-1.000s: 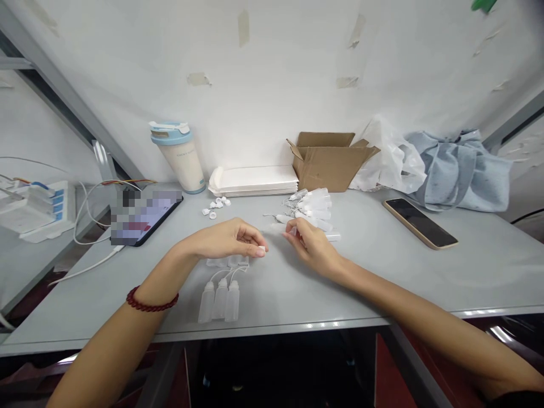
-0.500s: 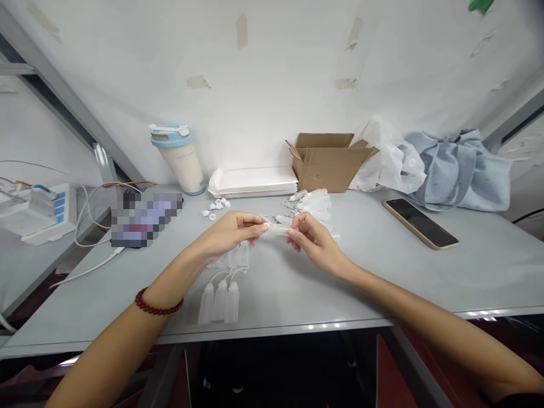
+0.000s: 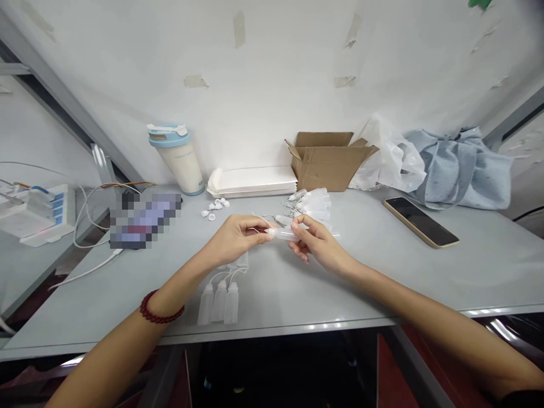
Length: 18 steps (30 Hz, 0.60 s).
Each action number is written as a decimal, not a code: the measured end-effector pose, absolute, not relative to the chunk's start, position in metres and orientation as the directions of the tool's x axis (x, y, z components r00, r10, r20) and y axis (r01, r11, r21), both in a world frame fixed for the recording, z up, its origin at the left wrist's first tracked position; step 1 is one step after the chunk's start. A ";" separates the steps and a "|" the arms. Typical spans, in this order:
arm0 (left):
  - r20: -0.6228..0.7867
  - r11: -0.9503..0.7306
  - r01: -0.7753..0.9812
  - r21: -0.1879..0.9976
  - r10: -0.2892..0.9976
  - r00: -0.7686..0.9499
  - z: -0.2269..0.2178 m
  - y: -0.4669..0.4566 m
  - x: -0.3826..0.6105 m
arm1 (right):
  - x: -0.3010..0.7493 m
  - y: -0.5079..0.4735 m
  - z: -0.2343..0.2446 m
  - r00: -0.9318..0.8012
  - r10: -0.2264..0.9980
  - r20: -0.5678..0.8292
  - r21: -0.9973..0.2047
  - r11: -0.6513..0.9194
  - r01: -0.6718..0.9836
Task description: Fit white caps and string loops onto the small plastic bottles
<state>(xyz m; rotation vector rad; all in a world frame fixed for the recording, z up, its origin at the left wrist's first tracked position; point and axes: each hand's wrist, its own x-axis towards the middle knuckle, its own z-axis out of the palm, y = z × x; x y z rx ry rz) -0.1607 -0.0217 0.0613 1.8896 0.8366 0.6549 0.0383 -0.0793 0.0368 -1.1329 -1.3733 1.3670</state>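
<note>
A small translucent squeeze bottle (image 3: 283,233) is held level above the table between my two hands. My left hand (image 3: 236,241) pinches its white neck end with thumb and fingertips, and a thin white tube shows beside these fingers. Around the body of the bottle, the thumb and fingers of my right hand (image 3: 318,242) are closed. Below my left hand lie several similar bottles (image 3: 219,303) with bent thin tubes at their tops, partly hidden by the hand. More bottles (image 3: 317,203) lie piled behind my right hand, with thin metal-looking tips pointing left.
Small white caps (image 3: 212,216) lie behind my left hand. Along the wall stand a tumbler (image 3: 181,164), a stack of white sheets (image 3: 255,181), an open cardboard box (image 3: 325,167), a plastic bag (image 3: 391,158) and a blue cloth bag (image 3: 480,170). A phone (image 3: 420,222) lies right; a cabled device (image 3: 144,221) lies left.
Both hands have come down slightly with the bottle. The fingers of my left hand have shifted at its neck, so more of the white neck end and the thin tube shows.
</note>
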 end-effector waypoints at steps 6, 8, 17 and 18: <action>0.128 -0.351 0.250 0.903 0.773 0.621 0.064 -0.025 -0.158 | 0.039 -0.079 0.042 -0.193 0.980 -0.041 -0.995 -0.057 -0.080; 0.094 -0.319 0.258 0.912 0.775 0.625 0.064 -0.026 -0.157 | 0.038 -0.080 0.043 -0.188 0.981 -0.043 -0.994 -0.060 -0.090; -0.028 -0.237 0.313 0.920 0.755 0.655 0.062 -0.028 -0.157 | 0.039 -0.081 0.043 -0.207 0.975 -0.081 -0.992 -0.099 -0.080; 0.012 -0.270 0.299 0.915 0.759 0.651 0.062 -0.029 -0.157 | 0.040 -0.080 0.043 -0.212 0.973 -0.093 -0.990 -0.113 -0.085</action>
